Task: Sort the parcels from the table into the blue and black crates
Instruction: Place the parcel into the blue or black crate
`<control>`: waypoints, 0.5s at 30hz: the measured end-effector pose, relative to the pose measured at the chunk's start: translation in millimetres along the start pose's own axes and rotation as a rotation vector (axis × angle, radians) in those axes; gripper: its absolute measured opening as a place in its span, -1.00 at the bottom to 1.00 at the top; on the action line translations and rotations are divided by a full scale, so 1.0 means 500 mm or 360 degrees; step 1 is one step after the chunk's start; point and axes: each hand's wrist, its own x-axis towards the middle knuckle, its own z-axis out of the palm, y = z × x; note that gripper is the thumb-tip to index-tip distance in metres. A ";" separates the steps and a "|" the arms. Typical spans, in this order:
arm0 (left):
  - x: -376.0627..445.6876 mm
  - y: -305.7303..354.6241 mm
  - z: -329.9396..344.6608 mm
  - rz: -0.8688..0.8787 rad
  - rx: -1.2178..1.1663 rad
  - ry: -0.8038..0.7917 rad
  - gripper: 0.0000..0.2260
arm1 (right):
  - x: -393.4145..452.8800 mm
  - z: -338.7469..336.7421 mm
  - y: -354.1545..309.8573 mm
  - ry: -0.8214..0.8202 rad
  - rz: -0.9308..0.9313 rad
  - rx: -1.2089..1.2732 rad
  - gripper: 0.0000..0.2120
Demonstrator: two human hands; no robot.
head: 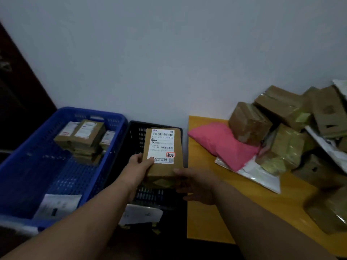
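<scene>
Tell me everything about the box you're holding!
The brown cardboard box is flat and oblong, with a white shipping label printed with barcodes and a red stamp. It is held label-up above the black crate. The left hand grips its near left corner; the right hand holds its near right end.

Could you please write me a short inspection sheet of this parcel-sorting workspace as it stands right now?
Surface: yellow table, right, against the wall.
Job's things: labelled cardboard parcel held over the black crate; blue crate holds stacked boxes and a white mailer.
Clutter: heap of taped boxes and a pink mailer on the table.
Grippers: left hand and right hand both grip the parcel.
Cables: nothing seen.
Surroundings: plain wall; dark door at left.
</scene>
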 end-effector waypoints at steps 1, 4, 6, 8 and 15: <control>0.014 0.003 -0.032 -0.0027 0.0018 0.0023 -0.58 | 0.028 0.029 -0.006 -0.0016 0.0020 0.0025 -0.18; 0.058 0.005 -0.103 -0.0114 0.0109 0.0052 -0.65 | 0.090 0.096 -0.018 -0.0058 0.0102 0.0074 -0.12; 0.088 0.007 -0.130 -0.0156 0.0174 0.0035 -0.66 | 0.122 0.119 -0.024 -0.0074 0.0160 0.0119 -0.15; 0.118 0.005 -0.145 -0.0189 0.0225 -0.0004 -0.65 | 0.150 0.124 -0.033 -0.0084 0.0212 0.0152 -0.28; 0.263 -0.003 -0.166 -0.0199 0.0482 0.0030 -0.65 | 0.306 0.107 -0.070 -0.0033 0.0362 0.0239 -0.62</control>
